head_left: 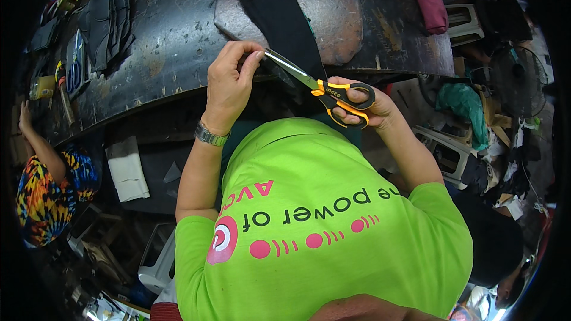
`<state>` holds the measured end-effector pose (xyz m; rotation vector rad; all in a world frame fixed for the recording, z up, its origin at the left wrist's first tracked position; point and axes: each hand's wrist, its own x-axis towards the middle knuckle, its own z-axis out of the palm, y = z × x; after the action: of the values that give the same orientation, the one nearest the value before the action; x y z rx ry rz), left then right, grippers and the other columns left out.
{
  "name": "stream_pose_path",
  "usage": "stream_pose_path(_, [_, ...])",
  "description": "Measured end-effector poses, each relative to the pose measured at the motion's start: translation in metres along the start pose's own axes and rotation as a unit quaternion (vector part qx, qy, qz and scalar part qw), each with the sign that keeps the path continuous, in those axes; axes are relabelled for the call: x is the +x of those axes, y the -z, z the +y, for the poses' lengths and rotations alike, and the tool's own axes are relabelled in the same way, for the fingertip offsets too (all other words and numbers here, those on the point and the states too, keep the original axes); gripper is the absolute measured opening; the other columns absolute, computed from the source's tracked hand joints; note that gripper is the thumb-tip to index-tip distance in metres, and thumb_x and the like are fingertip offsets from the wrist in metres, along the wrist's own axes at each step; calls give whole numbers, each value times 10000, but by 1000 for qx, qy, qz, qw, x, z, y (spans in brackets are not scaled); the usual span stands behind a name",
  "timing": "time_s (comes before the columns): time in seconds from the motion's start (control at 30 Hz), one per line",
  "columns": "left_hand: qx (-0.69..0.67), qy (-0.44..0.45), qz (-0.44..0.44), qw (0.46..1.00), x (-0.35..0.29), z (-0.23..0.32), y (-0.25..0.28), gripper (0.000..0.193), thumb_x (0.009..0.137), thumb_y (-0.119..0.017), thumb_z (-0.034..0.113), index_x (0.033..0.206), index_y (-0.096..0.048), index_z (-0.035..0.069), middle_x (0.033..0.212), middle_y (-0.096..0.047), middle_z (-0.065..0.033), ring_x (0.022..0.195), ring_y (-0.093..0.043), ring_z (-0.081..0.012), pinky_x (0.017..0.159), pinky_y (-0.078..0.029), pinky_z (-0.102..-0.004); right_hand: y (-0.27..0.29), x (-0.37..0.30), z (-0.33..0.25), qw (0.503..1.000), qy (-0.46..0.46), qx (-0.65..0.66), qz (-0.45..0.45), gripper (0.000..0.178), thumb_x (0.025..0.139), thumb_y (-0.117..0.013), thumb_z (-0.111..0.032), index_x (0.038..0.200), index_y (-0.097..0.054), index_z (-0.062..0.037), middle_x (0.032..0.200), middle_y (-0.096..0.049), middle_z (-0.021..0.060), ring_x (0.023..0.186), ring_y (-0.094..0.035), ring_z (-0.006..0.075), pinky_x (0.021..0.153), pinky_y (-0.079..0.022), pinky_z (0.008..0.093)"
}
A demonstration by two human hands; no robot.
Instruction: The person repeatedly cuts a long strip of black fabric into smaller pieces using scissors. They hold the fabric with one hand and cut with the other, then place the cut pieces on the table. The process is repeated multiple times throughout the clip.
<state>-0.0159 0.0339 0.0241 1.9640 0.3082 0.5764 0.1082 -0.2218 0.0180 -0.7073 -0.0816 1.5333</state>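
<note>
My right hand [380, 109] grips a pair of scissors [321, 89] with orange and black handles, fingers through the loops. The blades look nearly closed and slant up to the left. At their tip is my left hand [231, 86], thumb and forefinger pinched together; anything between them is too small to make out. A long strip of black cloth [282, 21] lies over a worn brown board [342, 21] and hangs down past the table's near edge, behind the blades. Its lower end is partly hidden by the scissors and shadow.
On the dark table [178, 30] lie stacked black pieces [107, 18], blue-handled scissors [75, 71], a hammer [65, 100] and a maroon roll [427, 0]. A person in tie-dye clothing [44, 196] is at left. Right are a fan [517, 80], a green bag [467, 110] and a stool [443, 153].
</note>
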Motion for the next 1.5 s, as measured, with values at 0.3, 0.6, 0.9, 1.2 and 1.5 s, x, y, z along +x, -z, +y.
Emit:
stream_pose_path(0.3, [-109,-23,-249,962,4,5,32,115,874,-661,110,913,-667,2,849,-636,-15,763,-569,-79,693,-460,-237,-9,-2,2,997,6,-40,61,543,825,-743,-239,1226,-463,-2,699,-562,116,454,-481,91,423,-364,155])
stream_pose_path(0.6, [-201,96,49,974,102,-22,33,588,822,-759,181,1295,-512,-66,1153,-603,-132,972,-621,-139,848,-496,-236,-13,-2,0,991,-2,-112,69,489,832,-723,-209,1222,-494,-21,711,-560,73,505,-510,81,461,-377,162])
stream_pose_path(0.9, [-152,72,22,985,132,-36,6,210,801,-755,150,827,-594,19,721,-586,33,626,-503,-43,544,-411,-218,-24,-32,-30,940,112,-298,123,425,746,-753,-32,1142,-599,-43,830,-632,26,627,-579,68,526,-452,182])
stream_pose_path(1.2, [-209,27,71,975,50,-16,-24,290,792,-731,73,988,-547,-39,929,-657,-83,828,-626,-124,730,-508,-268,38,-51,-93,495,204,-671,514,322,783,-665,-76,1102,-623,-85,787,-619,84,678,-596,190,642,-478,328])
stream_pose_path(1.5, [93,-82,100,987,25,14,-32,601,791,-610,25,1343,-381,-32,1178,-556,-269,995,-597,-427,865,-486,-438,-58,18,-109,553,356,-707,262,405,817,-717,-308,1084,-574,-40,932,-615,143,874,-622,248,737,-506,355])
